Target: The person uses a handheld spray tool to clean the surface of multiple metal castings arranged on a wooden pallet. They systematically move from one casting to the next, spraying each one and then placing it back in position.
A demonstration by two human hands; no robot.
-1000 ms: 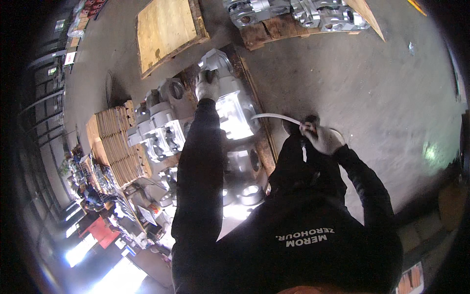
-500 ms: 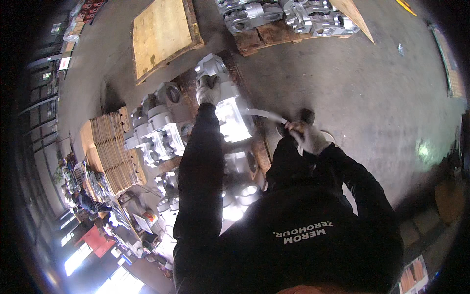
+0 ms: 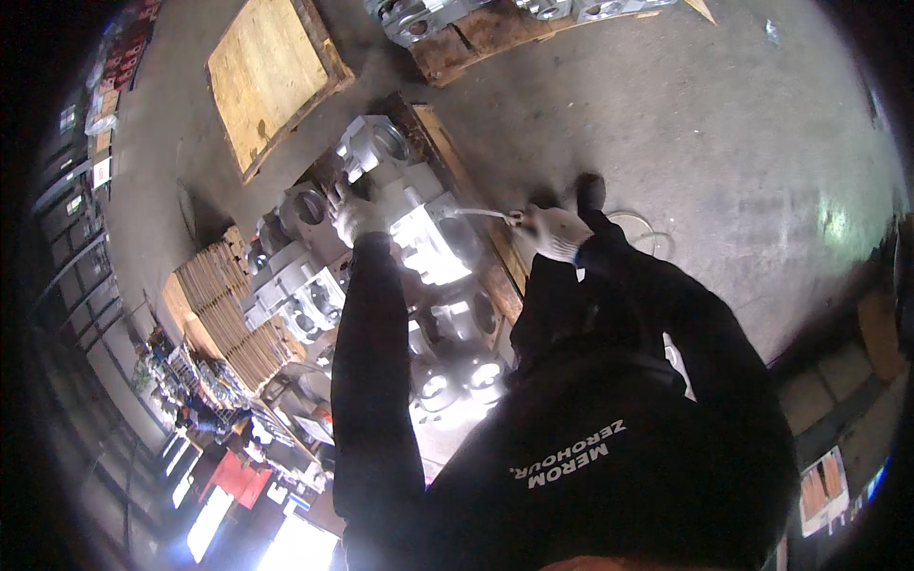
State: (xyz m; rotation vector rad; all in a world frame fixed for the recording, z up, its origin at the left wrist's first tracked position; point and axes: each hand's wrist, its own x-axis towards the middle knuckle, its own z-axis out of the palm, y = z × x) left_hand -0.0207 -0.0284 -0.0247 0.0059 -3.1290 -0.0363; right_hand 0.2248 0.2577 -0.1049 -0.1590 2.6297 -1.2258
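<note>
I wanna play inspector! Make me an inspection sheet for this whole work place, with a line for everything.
Surface: brown wooden pallet on grey floor.
Job's things: silvery metal parts on the pallet; pale strip.
Clutter: stack of flat brown sheets beside the pallet.
Left grip: gloved, beside a metal part; contact unclear.
Right grip: gloved, holding the strip.
Cables: pale loop on the floor; cable or strip, unclear.
Surroundings: wood-topped pallet; another pallet bearing metal parts.
</note>
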